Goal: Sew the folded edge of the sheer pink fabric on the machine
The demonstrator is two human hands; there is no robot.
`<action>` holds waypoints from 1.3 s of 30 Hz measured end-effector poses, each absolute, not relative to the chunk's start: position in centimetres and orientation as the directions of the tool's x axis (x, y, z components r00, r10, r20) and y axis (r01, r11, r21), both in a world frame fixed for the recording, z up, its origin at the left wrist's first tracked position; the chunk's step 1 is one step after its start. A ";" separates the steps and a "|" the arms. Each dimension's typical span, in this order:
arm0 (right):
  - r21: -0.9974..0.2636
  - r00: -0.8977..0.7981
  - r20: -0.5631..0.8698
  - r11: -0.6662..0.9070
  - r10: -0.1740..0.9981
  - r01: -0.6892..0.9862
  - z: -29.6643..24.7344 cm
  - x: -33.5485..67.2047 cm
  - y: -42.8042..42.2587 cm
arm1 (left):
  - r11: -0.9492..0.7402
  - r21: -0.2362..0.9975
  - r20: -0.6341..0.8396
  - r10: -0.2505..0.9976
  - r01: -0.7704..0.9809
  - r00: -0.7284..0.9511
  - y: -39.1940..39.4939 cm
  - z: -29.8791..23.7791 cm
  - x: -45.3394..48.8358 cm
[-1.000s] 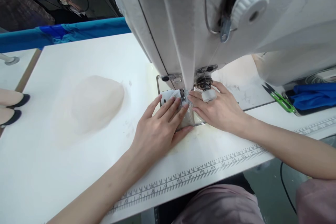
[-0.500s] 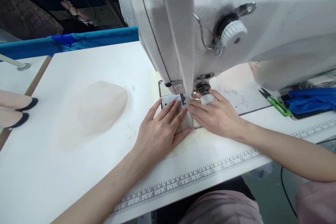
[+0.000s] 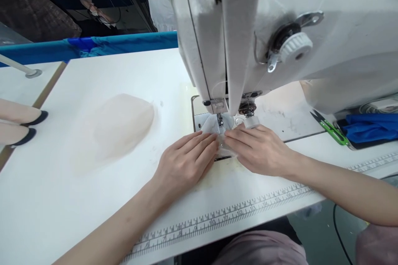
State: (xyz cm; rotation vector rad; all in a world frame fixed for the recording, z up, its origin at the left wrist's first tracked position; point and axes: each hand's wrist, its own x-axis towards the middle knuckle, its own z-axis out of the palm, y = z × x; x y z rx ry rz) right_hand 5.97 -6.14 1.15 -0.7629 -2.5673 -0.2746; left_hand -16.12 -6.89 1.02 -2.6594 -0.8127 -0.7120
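A small piece of sheer whitish fabric (image 3: 228, 149) lies under the presser foot (image 3: 220, 121) of a white sewing machine (image 3: 205, 41). On its left side my left hand (image 3: 189, 155) rests flat, fingers stretched toward the foot and fingertips on the cloth. My right hand (image 3: 258, 147) lies on the other side, palm down and fingers extended, its fingertips touching the fabric just right of the foot. Both hands are open. Part of the cloth is hidden beneath the fingers.
Sheer pale fabric (image 3: 124, 128) lies on the white table (image 3: 93, 207) to the left. Green thread snips (image 3: 334, 131) and blue cloth (image 3: 371, 127) are at right. A printed ruler (image 3: 214, 222) follows the front edge. Two beige, black-tipped objects (image 3: 18, 122) stick in at far left.
Both hands have drawn back slightly toward the front edge, exposing more fabric around the foot. The thread take-up parts of the machine have shifted, and the camera view has moved a little.
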 end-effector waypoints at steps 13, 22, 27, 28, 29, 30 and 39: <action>0.135 -0.763 0.550 0.865 0.340 0.483 1.3 6.0 -6.1 | -0.802 -0.179 0.427 0.458 0.570 0.780 -7.5 1.0 -16.1; 0.143 -0.750 0.567 0.857 0.340 0.496 1.2 6.0 -6.0 | -0.803 -0.157 0.421 0.472 0.575 0.775 -7.4 0.9 -16.0; 0.141 -0.746 0.570 0.853 0.346 0.503 1.1 6.0 -5.7 | -0.803 -0.121 0.424 0.490 0.584 0.762 -6.9 0.7 -16.0; 0.140 -0.744 0.571 0.853 0.346 0.503 1.0 6.0 -5.6 | -0.800 -0.104 0.427 0.501 0.591 0.753 -6.8 0.6 -15.9; 0.139 -0.742 0.574 0.852 0.346 0.504 1.0 5.9 -5.5 | -0.796 -0.089 0.430 0.512 0.599 0.744 -6.7 0.6 -15.9; 0.139 -0.739 0.578 0.851 0.345 0.506 0.9 5.9 -5.4 | -0.793 -0.077 0.433 0.520 0.605 0.737 -6.6 0.6 -15.9; 0.181 -0.757 0.563 0.844 0.333 0.506 0.6 6.2 -5.4 | -0.801 -0.148 0.430 0.476 0.580 0.767 -7.3 0.6 -15.8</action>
